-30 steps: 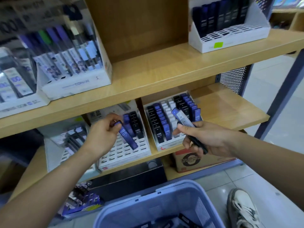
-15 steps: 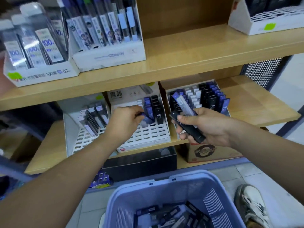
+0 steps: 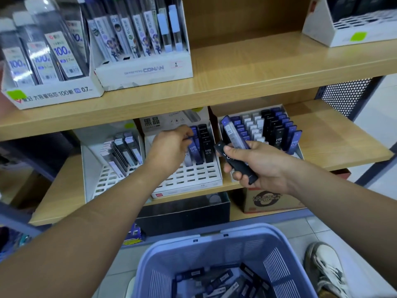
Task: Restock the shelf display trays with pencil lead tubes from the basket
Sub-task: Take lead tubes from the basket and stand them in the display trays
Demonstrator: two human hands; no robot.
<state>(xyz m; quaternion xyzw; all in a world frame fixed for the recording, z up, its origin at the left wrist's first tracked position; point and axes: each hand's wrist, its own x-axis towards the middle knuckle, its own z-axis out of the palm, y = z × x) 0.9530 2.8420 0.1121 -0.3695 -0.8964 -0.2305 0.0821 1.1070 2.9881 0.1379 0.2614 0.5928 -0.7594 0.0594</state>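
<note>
Fingers on our left hand look pinched on a blue tube, upright over the middle tray. Our right hand grips two spare tubes pointing far-left, just right of that tray, so left's nearer.

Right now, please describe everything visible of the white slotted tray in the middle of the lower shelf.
The white slotted card-like tray stands on the lower wooden shelf between two other trays, its face rising backward. Its headboard bears black characters. Black and blue tubes marked HB 0.5 fill the rear right slots; front rows are empty. The left hand pinches a blue tube there.
</note>
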